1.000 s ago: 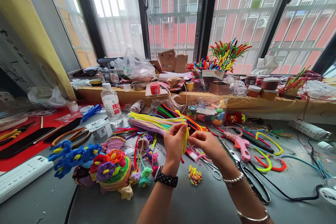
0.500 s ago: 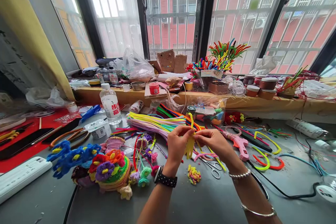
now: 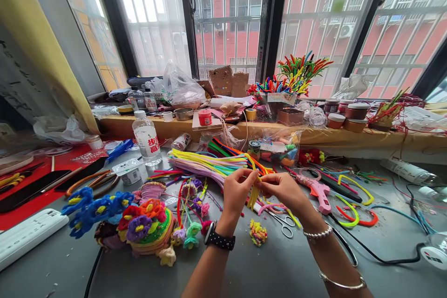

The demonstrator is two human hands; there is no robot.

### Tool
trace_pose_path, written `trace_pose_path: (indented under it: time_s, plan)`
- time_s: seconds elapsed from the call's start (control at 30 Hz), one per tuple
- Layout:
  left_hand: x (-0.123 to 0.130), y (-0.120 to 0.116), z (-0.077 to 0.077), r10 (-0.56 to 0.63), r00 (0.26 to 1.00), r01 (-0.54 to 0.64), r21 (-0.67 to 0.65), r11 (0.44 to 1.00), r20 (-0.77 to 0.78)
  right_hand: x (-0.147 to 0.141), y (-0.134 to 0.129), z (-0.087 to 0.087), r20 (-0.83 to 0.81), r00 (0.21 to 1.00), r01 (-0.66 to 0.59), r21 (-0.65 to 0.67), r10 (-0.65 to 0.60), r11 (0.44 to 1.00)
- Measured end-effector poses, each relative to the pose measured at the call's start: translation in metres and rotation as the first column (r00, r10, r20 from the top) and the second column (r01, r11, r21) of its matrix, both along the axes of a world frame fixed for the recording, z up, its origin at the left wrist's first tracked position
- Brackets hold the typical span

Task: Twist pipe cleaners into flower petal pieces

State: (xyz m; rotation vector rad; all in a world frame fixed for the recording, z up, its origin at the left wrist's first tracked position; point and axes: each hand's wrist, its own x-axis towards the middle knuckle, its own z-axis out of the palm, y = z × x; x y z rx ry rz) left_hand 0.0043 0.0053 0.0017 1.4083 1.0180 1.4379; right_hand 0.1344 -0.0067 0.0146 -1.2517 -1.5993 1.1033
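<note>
Between my two hands are yellow pipe cleaners [image 3: 253, 198], bent into loops that hang below my fingers. My left hand [image 3: 239, 192] pinches them from the left, thumb and forefinger pressed together. From the other side my right hand [image 3: 283, 189] pinches the same yellow piece, its fingertips almost touching the left ones. Just beneath, scissors [image 3: 284, 226] lie on the table. A small clump of yellow and pink fuzzy bits [image 3: 258, 233] sits nearer me. Behind my hands is a bundle of pastel pipe cleaners [image 3: 206, 162]. My fingers partly cover the held piece.
Fuzzy flowers [image 3: 146, 223] stand at the left, beside a white power strip [image 3: 33, 233]. A clear bottle [image 3: 146, 139] is behind them. To the right lies a pink glue gun [image 3: 319, 193] with a black cord. A cluttered ledge [image 3: 167, 126] runs below the windows.
My fingers have shifted slightly on the yellow pipe cleaners, and the upright end above them leans more to the left. Both hands stay in nearly the same place.
</note>
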Motion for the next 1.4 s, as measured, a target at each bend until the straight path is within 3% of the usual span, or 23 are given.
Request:
trace_pose_path:
  time_s: [0.13, 0.3, 0.5, 0.57, 0.63, 0.67, 0.73, 0.77, 0.83, 0.9, 0.97, 1.03, 1.13, 1.3, 1.4]
  plan:
    - [0.0, 0.002, 0.002, -0.065, 0.976, 0.099, -0.159, 0.982, 0.208, -0.001, -0.003, 0.004, 0.003, 1.0, 0.014, -0.008, -0.014, 1.0]
    - [-0.001, 0.0, 0.007, -0.091, 0.9, 0.24, -0.31, 0.92, 0.426, 0.002, -0.004, 0.006, -0.01, 1.0, 0.019, -0.017, -0.019, 1.0]
    - [-0.002, 0.002, 0.003, -0.05, 0.803, 0.328, -0.371, 0.869, 0.593, 0.005, -0.003, 0.008, -0.046, 0.994, 0.098, 0.013, -0.097, 0.995]
    - [-0.003, 0.003, 0.001, -0.049, 0.863, 0.253, -0.346, 0.904, 0.503, 0.006, -0.002, 0.006, -0.006, 0.995, 0.104, 0.022, -0.104, 0.994]
    - [-0.005, 0.004, 0.001, 0.018, 0.967, 0.039, -0.217, 0.975, 0.256, 0.007, -0.002, 0.004, 0.075, 0.992, 0.101, 0.038, -0.103, 0.994]
    - [-0.007, 0.004, 0.002, 0.098, 0.991, -0.091, -0.082, 0.993, 0.094, 0.007, -0.002, 0.004, 0.118, 0.987, 0.102, 0.05, -0.107, 0.994]
    - [-0.01, 0.002, 0.005, 0.303, 0.933, -0.244, 0.282, 0.928, -0.193, 0.008, -0.002, 0.003, 0.194, 0.974, 0.107, 0.065, -0.118, 0.992]
    - [-0.012, 0.002, 0.007, 0.377, 0.879, -0.222, 0.449, 0.865, -0.292, 0.007, -0.002, 0.003, 0.223, 0.967, 0.109, 0.067, -0.122, 0.992]
    - [-0.013, 0.0, 0.009, 0.442, 0.779, -0.048, 0.661, 0.749, -0.444, 0.007, -0.002, 0.004, 0.269, 0.956, 0.1, 0.072, -0.116, 0.992]
    - [-0.013, 0.0, 0.008, 0.442, 0.701, 0.142, 0.717, 0.682, -0.56, 0.008, -0.002, 0.005, 0.298, 0.949, 0.081, 0.095, -0.106, 0.992]
    - [-0.012, 0.0, 0.006, 0.431, 0.651, 0.239, 0.707, 0.665, -0.625, 0.009, -0.002, 0.006, 0.305, 0.947, 0.062, 0.116, -0.096, 0.991]
    - [-0.011, 0.001, 0.003, 0.432, 0.632, 0.235, 0.69, 0.684, -0.644, 0.01, -0.003, 0.007, 0.278, 0.956, 0.059, 0.115, -0.09, 0.992]
    - [-0.009, 0.0, 0.0, 0.424, 0.649, 0.135, 0.644, 0.753, -0.631, 0.01, -0.004, 0.008, 0.19, 0.978, 0.074, 0.083, -0.088, 0.994]
    - [-0.006, -0.001, 0.001, 0.272, 0.815, -0.007, 0.459, 0.888, -0.512, 0.007, -0.003, 0.008, -0.047, 0.99, 0.132, 0.047, -0.13, 0.99]
    - [-0.004, -0.001, 0.002, 0.154, 0.904, -0.017, 0.325, 0.945, -0.4, 0.005, -0.001, 0.005, -0.123, 0.979, 0.171, 0.049, -0.164, 0.984]
